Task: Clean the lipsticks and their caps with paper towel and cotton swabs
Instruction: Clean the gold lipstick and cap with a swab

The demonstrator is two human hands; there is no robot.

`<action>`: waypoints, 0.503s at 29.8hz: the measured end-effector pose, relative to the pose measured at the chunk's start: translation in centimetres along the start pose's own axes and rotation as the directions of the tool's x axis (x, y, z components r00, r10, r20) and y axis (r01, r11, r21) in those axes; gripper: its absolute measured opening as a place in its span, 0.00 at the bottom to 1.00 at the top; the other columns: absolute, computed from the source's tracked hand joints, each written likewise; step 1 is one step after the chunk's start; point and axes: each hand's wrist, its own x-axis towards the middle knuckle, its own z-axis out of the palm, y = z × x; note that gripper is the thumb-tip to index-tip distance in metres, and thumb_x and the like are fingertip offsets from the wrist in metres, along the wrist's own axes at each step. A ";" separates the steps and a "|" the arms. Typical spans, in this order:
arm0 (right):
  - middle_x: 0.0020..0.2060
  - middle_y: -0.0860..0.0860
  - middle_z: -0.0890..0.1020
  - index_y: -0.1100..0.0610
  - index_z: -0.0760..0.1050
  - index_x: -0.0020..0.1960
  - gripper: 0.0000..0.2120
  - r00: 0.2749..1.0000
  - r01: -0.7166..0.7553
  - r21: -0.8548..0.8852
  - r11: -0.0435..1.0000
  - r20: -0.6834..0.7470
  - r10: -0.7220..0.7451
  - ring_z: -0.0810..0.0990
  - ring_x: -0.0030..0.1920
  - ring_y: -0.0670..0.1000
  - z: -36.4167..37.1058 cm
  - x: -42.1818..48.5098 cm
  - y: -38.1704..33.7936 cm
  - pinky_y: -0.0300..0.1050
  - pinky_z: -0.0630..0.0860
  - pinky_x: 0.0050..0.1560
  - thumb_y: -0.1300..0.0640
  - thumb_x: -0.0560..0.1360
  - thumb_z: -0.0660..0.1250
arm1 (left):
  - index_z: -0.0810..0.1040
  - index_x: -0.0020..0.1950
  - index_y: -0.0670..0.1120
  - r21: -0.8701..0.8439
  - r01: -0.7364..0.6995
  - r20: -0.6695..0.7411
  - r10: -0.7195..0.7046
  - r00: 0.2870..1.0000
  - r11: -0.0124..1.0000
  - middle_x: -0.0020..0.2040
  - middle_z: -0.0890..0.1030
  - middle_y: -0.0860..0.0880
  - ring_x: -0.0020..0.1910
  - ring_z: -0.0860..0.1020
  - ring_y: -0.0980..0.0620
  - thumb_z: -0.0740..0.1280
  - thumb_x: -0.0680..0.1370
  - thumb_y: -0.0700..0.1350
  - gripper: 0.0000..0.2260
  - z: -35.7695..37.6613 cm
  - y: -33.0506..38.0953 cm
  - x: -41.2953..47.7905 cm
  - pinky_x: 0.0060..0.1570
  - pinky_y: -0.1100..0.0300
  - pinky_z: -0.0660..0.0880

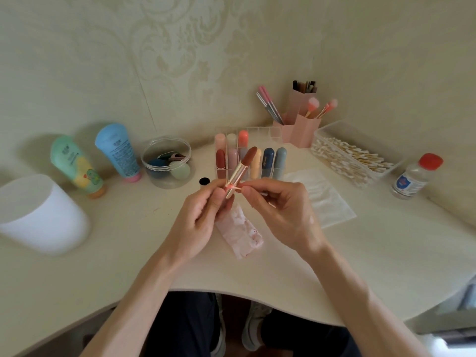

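Holding the lipstick point(240, 171) above the counter point(128, 240), I have my left hand point(203, 217) curled round its gold base, with the brown bullet tilted up toward the far right. My right hand point(278, 210) pinches a cotton swab point(238, 187) that touches the tube. The stained paper towel point(239, 233) lies beneath both hands, partly hidden. A black cap point(204, 181) stands just beyond the left hand. Patterned wallpaper point(180, 60) backs the cream counter.

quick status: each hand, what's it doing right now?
Left hand: holding the uncapped gold lipstick.
Right hand: pinching a cotton swab against the lipstick tube.
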 end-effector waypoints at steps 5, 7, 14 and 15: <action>0.48 0.46 0.89 0.57 0.87 0.56 0.07 1.000 0.016 -0.018 1.000 0.010 -0.016 0.87 0.46 0.47 0.2 0.0 -0.1 0.45 0.83 0.48 0.63 0.81 0.72 | 0.72 0.61 0.48 -0.084 0.045 0.005 -0.045 0.999 0.995 0.43 0.80 0.52 0.44 0.77 0.53 0.65 0.82 0.59 0.16 0.2 -0.2 0.0 0.48 0.53 0.75; 0.48 0.45 0.89 0.56 0.87 0.56 0.07 1.000 0.012 -0.017 1.000 0.007 -0.012 0.87 0.47 0.49 0.2 0.0 -0.1 0.49 0.84 0.49 0.63 0.81 0.72 | 0.71 0.59 0.44 -0.099 0.044 0.001 -0.044 0.999 0.994 0.42 0.80 0.52 0.43 0.78 0.55 0.63 0.84 0.54 0.13 0.2 0.0 0.1 0.46 0.57 0.75; 0.48 0.48 0.89 0.59 0.87 0.55 0.06 1.000 -0.010 -0.009 1.000 0.002 0.010 0.87 0.48 0.56 0.1 -0.1 0.2 0.59 0.81 0.51 0.63 0.81 0.72 | 0.77 0.54 0.46 -0.079 0.020 0.025 -0.018 1.000 0.997 0.40 0.75 0.43 0.38 0.72 0.50 0.56 0.87 0.50 0.13 0.0 0.1 0.1 0.40 0.59 0.70; 0.48 0.48 0.89 0.59 0.87 0.56 0.06 1.000 -0.010 -0.009 1.000 0.002 0.010 0.87 0.48 0.55 0.1 -0.1 0.2 0.59 0.82 0.51 0.63 0.81 0.72 | 0.77 0.54 0.48 -0.096 0.034 0.027 -0.032 0.999 0.995 0.41 0.75 0.45 0.40 0.73 0.50 0.57 0.85 0.52 0.12 0.0 0.2 0.1 0.42 0.57 0.71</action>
